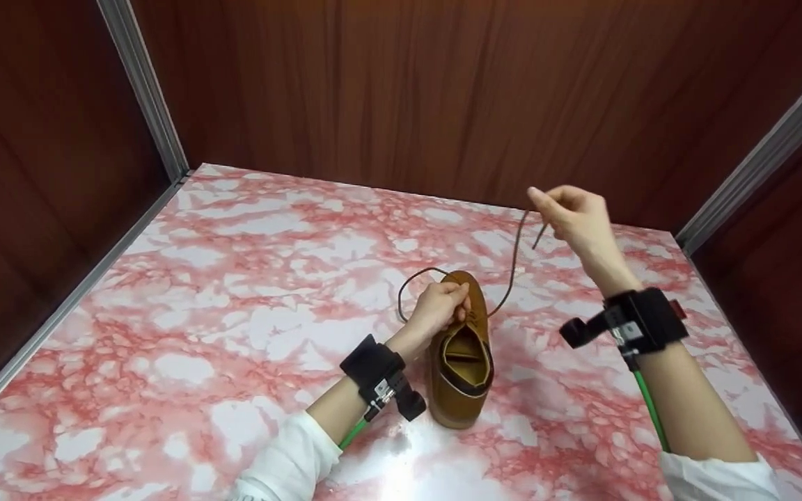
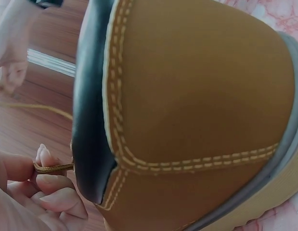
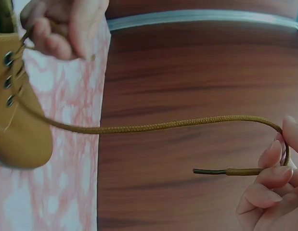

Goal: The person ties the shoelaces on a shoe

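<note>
A tan leather shoe (image 1: 460, 410) with a dark padded collar stands on the table, its toe pointing away from me. At the front of its opening, my left hand (image 1: 437, 306) pinches a brown shoelace; in the left wrist view a short loop of that lace (image 2: 55, 168) shows between thumb and fingers. Up and to the right, my right hand (image 1: 578, 216) is raised and pinches the lace (image 3: 163, 126) near its other end. The dark lace tip (image 3: 210, 171) sticks out past those fingers. Between shoe and right hand the lace hangs in a slack curve.
Red-and-white marbled tabletop (image 1: 234, 313) lies under the shoe. A dark wood panel (image 1: 373, 90) rises behind it, with similar panels left and right joined by metal strips (image 1: 147, 90). Another lace loop (image 1: 401, 296) arcs out left of the shoe.
</note>
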A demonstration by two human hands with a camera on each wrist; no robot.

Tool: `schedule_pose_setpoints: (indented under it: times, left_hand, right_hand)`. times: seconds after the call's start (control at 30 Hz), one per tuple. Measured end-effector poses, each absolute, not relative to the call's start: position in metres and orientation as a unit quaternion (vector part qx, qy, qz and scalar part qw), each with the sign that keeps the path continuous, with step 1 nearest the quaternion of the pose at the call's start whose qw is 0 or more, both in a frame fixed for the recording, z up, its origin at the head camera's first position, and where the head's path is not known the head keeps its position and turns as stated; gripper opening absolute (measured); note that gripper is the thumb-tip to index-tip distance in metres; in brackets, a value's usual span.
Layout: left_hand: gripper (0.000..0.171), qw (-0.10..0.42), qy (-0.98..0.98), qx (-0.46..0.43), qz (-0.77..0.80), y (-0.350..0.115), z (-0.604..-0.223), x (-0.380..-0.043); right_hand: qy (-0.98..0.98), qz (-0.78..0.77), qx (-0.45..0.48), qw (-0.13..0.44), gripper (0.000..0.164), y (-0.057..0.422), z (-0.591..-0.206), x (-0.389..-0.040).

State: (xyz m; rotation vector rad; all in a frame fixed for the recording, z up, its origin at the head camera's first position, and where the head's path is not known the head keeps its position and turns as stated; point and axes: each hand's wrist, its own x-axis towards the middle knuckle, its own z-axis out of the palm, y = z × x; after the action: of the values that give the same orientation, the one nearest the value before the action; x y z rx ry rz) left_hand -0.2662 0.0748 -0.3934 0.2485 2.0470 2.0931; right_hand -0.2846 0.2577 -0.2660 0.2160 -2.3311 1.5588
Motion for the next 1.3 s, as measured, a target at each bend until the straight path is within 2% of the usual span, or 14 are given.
schedule_pose_setpoints:
  times: [0.23,0.43,0.6,0.83,1.07,1.3]
  left_hand:
    - [0.035,0.108,0.678,0.088,0.722,0.074,-0.395,-0.267]
    - [0.035,0.108,0.669,0.087,0.731,0.075,-0.396,-0.266]
    - [0.034,0.119,0.662,0.082,0.735,0.076,-0.395,-0.265]
    - [0.035,0.118,0.660,0.084,0.737,0.076,-0.395,-0.265]
    - [0.033,0.102,0.673,0.097,0.726,0.076,-0.396,-0.265]
    - [0.035,0.119,0.664,0.092,0.733,0.076,-0.395,-0.264]
  right_hand:
    - [-0.848,0.495,0.119,0.144,0.027,0.227,-0.254,-0.292]
    - [-0.856,0.480,0.146,0.125,0.030,0.213,-0.250,-0.295]
    - [-0.851,0.490,0.151,0.117,0.024,0.205,-0.248,-0.297]
    - [-0.851,0.487,0.165,0.111,0.028,0.191,-0.246,-0.299]
    - [-0.850,0.491,0.167,0.096,0.023,0.176,-0.247,-0.302]
    - [-0.854,0.484,0.172,0.081,0.027,0.167,-0.249,-0.303]
